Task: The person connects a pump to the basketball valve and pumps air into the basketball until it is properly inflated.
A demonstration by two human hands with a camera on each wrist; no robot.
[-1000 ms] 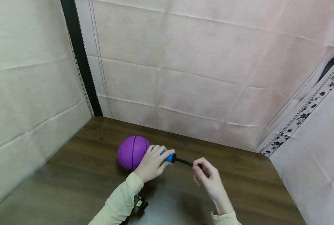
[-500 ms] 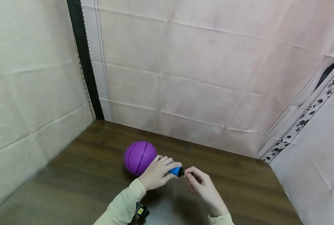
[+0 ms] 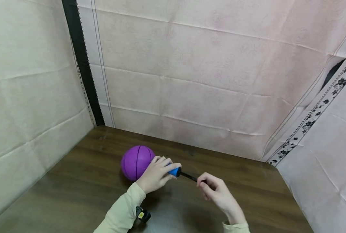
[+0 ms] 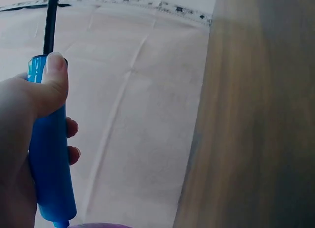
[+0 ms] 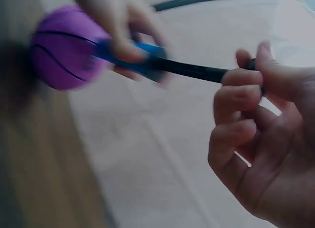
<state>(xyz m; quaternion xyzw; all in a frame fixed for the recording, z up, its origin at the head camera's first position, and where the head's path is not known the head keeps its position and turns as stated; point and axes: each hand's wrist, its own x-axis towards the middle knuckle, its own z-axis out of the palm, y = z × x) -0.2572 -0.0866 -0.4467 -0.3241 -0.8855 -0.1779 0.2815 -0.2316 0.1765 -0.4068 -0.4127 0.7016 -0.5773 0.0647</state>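
A purple ball (image 3: 135,163) with black seam lines rests on the brown table. My left hand (image 3: 156,173) grips the blue barrel of a hand pump (image 4: 51,159), its nozzle end right at the ball in the right wrist view. From the barrel's other end a black rod (image 5: 192,70) sticks out toward the right. My right hand (image 3: 216,191) pinches the far end of that rod between thumb and fingers, hiding most of its handle. In the left wrist view the left thumb lies along the barrel near the rod end.
The brown wooden table (image 3: 82,191) carries everything. Pale cloth walls (image 3: 173,97) stand behind it and to both sides, the right one with a black floral border (image 3: 309,123). A small black device (image 3: 143,214) sits at my left wrist.
The right hand pushed the rod into the barrel half a second ago and has since drawn it out again. The ball and left hand shifted slightly in view.
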